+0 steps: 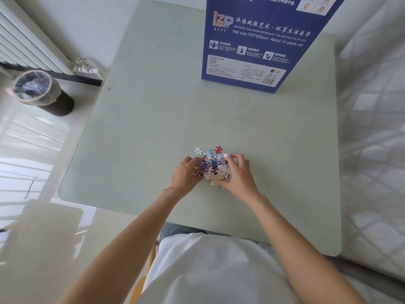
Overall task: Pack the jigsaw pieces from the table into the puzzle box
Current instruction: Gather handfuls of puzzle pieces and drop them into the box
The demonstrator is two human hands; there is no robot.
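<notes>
We wear a loose white cotton shirt [210,270]. Our forearms are bare. Blue denim trousers [175,230] show below.

The pale green table [175,110] has a smooth, glassy top with a soft sheen. The tall blue printed cardboard puzzle box [252,44] looks slightly glossy. The small multicoloured cardboard jigsaw pieces [211,166] look matt. The cream tiled floor [32,150] is polished and reflective.

heaped jigsaw pieces [211,166], upright blue puzzle box [258,40]
</notes>
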